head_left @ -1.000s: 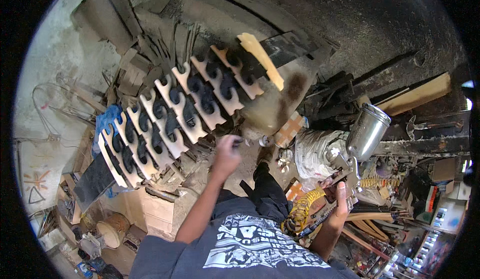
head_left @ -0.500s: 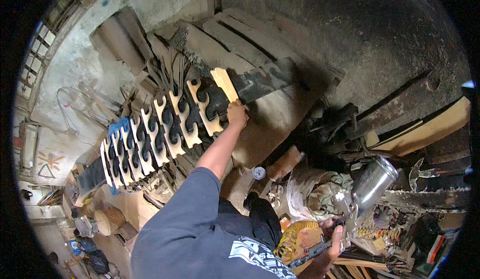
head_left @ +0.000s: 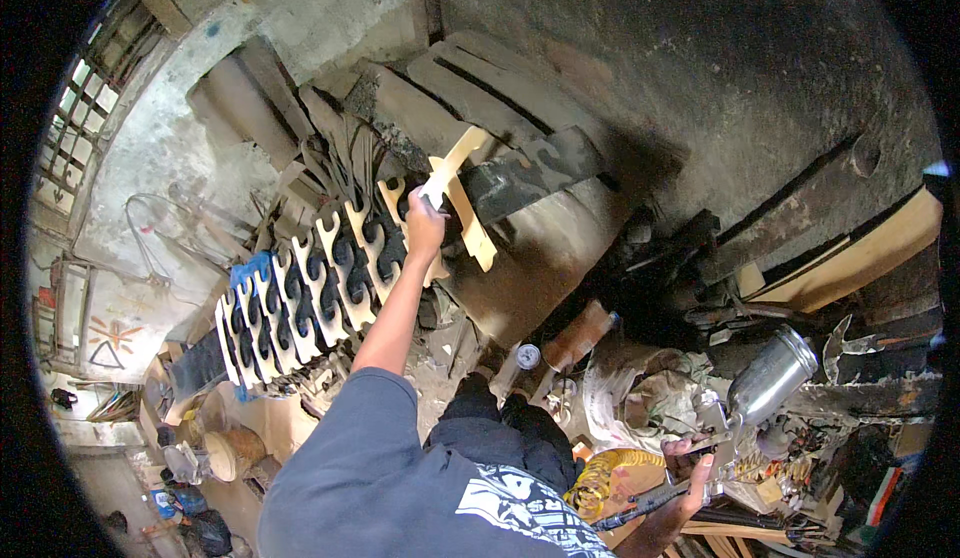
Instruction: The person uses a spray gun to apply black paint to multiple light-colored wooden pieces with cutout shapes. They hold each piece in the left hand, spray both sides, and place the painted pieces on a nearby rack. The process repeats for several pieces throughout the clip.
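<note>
My left hand [head_left: 426,223] is closed on the end of a pale cut wooden piece [head_left: 457,161], which slants up to the right. It crosses another pale wooden piece [head_left: 470,218] at the right end of the row. Left of the hand, several scroll-edged wooden pieces [head_left: 328,278] stand side by side across a long dark board [head_left: 535,173]. At lower right my right hand [head_left: 688,473] grips a spray gun with a shiny metal cup [head_left: 775,373], the cup tilted up to the right. A dark hose runs from beneath that hand.
A coiled yellow hose [head_left: 600,478] lies by my right forearm. Below the board stand a small round tin [head_left: 527,356] and a rusty brown cylinder [head_left: 580,335]. Planks lean against the back wall, and a curved wooden board [head_left: 860,258] rests at far right.
My left hand has shifted left, and the wood in its grip now slants right across another piece. The view has tilted slightly. My right hand keeps hold of the spray gun.
</note>
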Available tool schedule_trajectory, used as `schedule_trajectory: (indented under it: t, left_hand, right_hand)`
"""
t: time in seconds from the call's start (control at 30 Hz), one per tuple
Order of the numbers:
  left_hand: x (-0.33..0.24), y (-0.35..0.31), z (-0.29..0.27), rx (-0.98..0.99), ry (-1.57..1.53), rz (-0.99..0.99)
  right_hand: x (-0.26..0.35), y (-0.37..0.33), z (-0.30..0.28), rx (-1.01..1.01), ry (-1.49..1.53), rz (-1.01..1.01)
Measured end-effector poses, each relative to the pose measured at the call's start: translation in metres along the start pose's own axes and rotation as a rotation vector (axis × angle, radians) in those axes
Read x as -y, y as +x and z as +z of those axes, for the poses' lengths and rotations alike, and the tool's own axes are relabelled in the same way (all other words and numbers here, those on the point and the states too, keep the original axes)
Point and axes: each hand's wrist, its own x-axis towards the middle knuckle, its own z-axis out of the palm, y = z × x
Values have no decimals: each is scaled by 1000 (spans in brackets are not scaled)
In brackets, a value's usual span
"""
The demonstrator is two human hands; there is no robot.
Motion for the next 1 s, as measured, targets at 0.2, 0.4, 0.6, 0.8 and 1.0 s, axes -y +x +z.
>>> schedule_trajectory:
  t: [0.2, 0.4, 0.6, 0.8, 1.0]
  left_hand:
    - [-74, 7, -62, 104, -878, -483]
    - [-139, 24, -82, 386, -988, -550]
    - [-165, 46, -71, 349, -763, -402]
    - [-164, 65, -43, 482, -830, -348]
    - [-168, 61, -32, 573, -889, -356]
  right_hand:
    - [-3, -21, 29, 149, -89, -110]
    - [-12, -15, 83, 211, -194, -341]
    - [35, 16, 126, 134, -672, -733]
    - [53, 12, 162, 167, -545, -767]
    - [55, -19, 164, 242, -440, -464]
